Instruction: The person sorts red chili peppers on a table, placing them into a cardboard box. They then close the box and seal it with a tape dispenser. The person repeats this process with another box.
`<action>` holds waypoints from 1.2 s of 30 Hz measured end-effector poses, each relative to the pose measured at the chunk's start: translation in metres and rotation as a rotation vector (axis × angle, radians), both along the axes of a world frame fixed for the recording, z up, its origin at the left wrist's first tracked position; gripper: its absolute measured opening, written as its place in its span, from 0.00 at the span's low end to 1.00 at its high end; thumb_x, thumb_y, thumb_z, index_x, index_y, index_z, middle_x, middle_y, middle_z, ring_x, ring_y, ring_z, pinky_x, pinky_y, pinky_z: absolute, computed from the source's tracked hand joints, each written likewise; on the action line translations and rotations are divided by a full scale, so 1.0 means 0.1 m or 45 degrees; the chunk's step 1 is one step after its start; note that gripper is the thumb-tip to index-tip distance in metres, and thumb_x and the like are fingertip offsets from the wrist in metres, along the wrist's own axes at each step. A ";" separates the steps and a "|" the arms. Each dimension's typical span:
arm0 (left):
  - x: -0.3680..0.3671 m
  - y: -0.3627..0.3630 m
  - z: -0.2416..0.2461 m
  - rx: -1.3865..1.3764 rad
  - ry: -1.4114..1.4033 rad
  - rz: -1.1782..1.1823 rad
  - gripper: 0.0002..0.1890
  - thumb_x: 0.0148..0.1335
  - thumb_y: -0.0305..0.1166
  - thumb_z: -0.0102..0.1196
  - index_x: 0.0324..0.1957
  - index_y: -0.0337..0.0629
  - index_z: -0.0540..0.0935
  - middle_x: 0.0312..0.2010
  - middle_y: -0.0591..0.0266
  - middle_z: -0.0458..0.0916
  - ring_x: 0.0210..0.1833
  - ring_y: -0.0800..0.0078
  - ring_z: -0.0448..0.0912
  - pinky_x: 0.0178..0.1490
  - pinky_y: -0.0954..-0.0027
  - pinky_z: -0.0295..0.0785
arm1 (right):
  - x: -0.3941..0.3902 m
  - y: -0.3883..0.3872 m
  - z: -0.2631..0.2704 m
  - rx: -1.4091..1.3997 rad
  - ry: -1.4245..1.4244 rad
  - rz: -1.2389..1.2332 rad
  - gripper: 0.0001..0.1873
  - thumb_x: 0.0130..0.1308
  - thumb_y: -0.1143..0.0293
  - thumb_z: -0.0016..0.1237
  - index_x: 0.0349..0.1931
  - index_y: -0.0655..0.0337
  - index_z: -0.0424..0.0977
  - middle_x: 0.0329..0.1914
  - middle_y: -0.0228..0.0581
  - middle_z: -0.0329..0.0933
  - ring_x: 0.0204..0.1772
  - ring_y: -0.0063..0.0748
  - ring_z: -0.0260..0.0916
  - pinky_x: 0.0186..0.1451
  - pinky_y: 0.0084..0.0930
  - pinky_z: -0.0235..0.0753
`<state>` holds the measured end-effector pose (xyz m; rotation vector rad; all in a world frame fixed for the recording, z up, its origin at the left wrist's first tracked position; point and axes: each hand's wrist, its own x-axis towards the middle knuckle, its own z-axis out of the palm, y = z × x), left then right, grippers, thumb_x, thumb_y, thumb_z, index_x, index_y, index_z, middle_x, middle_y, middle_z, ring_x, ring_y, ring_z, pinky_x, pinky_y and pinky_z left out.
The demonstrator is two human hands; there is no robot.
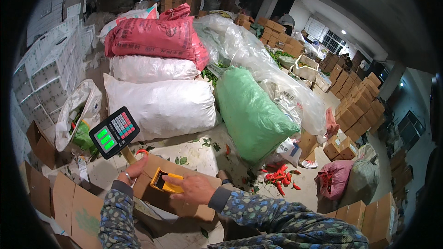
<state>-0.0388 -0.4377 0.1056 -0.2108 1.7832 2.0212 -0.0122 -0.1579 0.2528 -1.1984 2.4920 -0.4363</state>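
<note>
A yellow tape dispenser (167, 180) lies against the top of a closed cardboard box (193, 204), and my right hand (194, 187) grips it with the index finger stretched along it. At the box's left end, my left hand (134, 170) holds the cardboard, its fingertips partly hidden. A red chili pepper (142, 151) shows just beyond those fingers. Beneath the box, part of a scale platform (152, 211) is visible. The scale's display and keypad head (114, 132) stands on a post behind my left hand, its green screens lit.
Stuffed white sacks (161, 107), a red sack (152, 38) and a green sack (254, 114) lie ahead. Red chili peppers (281, 178) are heaped on the floor to the right. Open cartons (74, 202) stand at left, and stacked cardboard boxes (360, 110) at right. A person (286, 22) is far back.
</note>
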 end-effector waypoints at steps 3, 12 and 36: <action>-0.12 0.24 -0.10 -0.982 0.298 0.136 0.32 0.67 0.61 0.34 0.65 0.54 0.64 0.51 0.48 0.78 0.52 0.54 0.77 0.53 0.57 0.71 | 0.00 0.01 -0.05 -0.030 0.015 -0.013 0.34 0.59 0.48 0.51 0.67 0.40 0.59 0.32 0.51 0.76 0.38 0.49 0.75 0.41 0.42 0.73; -0.09 0.43 -0.13 -1.606 0.268 0.389 0.30 0.64 0.64 0.32 0.59 0.59 0.66 0.37 0.45 0.82 0.42 0.42 0.78 0.42 0.47 0.70 | -0.05 -0.01 -0.13 -0.207 0.031 -0.021 0.34 0.57 0.47 0.53 0.64 0.42 0.62 0.31 0.52 0.76 0.39 0.52 0.74 0.42 0.43 0.72; -0.10 0.62 0.14 -1.830 -0.050 0.386 0.39 0.62 0.69 0.25 0.53 0.50 0.78 0.50 0.49 0.78 0.55 0.50 0.74 0.57 0.54 0.67 | 0.22 1.98 -0.04 -0.011 -0.055 -0.060 0.35 0.55 0.50 0.57 0.65 0.31 0.61 0.31 0.50 0.69 0.28 0.50 0.72 0.31 0.40 0.73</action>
